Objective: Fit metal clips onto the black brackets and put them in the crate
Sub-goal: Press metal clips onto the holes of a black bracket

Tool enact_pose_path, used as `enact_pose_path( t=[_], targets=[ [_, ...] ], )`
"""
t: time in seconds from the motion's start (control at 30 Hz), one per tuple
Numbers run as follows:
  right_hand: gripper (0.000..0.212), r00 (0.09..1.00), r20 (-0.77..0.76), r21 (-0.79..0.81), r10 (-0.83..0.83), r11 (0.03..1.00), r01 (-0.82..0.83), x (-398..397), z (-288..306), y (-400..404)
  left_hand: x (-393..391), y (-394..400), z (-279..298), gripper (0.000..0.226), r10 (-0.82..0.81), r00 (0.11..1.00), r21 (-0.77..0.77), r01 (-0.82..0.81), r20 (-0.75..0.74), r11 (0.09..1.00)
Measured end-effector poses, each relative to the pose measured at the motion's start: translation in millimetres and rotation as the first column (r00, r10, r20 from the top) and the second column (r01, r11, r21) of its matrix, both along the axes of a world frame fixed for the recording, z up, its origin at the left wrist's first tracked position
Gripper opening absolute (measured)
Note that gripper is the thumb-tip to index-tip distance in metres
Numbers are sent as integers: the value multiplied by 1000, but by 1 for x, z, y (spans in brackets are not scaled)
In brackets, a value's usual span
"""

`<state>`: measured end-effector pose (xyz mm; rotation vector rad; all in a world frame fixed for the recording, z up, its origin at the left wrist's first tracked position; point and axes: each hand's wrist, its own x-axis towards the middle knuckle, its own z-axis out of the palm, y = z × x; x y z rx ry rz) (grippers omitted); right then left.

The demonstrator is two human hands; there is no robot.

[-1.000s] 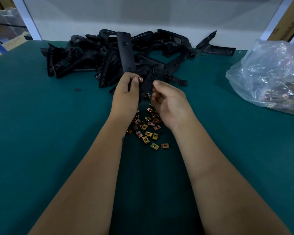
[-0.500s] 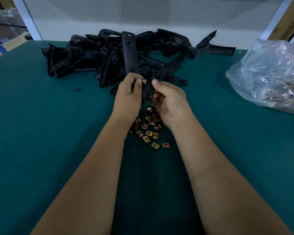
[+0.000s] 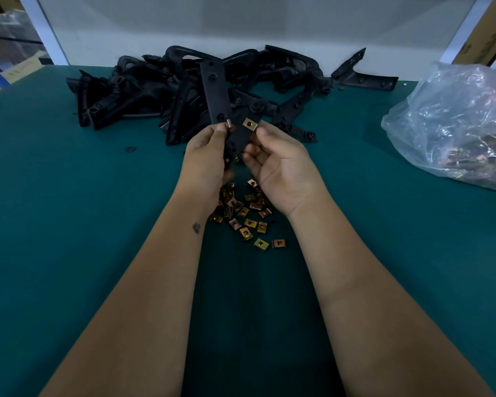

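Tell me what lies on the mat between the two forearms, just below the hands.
In the head view, a loose scatter of metal clips lies on the green mat, between the left hand and right hand wrists.
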<state>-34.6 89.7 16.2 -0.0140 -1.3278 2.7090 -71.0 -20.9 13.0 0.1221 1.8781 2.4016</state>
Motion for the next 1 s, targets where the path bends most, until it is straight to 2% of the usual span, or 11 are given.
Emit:
enact_pose_path(
  t=[0.1, 0.2, 0.27, 0.4, 0.5, 0.57, 0.63, 0.77, 0.87, 1.0],
  targets=[
    [20, 1000, 8, -33, 11, 999, -11, -1, -1, 1, 1, -1, 1, 32, -38, 999, 11, 38, 7, 999],
    [16, 1000, 12, -16, 3, 1000, -3, 0, -2, 1, -1, -2, -1, 30, -33, 998, -93, 27, -57, 995],
    [18, 999, 13, 35, -49, 998, 49, 0, -4, 0, -3, -4, -3, 28, -22, 993, -169, 3, -112, 986],
    [18, 973, 21, 160, -229, 962, 223, -1, -4, -3, -4, -4, -6, 24, 28, 981, -217, -70, -191, 974],
    [12, 894, 16, 411, -448, 818, 403, -2, -5, -7, -4, -2, -8, 20, 64, 963, -279, -139, -262, 950],
    [16, 812, -74, 541, -580, 660, 521, -1, -7, -8, -3, -2, -9, 20, 62, 955, -317, -157, -290, 935],
    [19, 778, -199, 608, -597, 547, 575, 1, -8, -9, -4, -2, -9, 18, 66, 951, -330, -169, -302, 929],
    [12, 819, -297, 707, -491, 463, 535, 2, -10, -13, -4, -3, -9, 16, 55, 948, -340, -166, -314, 926],
    [15, 831, -325, 770, -452, 383, 510, 1, -12, -15, -2, -4, -6, 16, 25, 947, -351, -143, -321, 925],
    [8, 828, -334, 761, -450, 389, 519, 1, -13, -15, 1, -3, -5, 17, -8, 942, -387, -131, -337, 913]
  ],
)
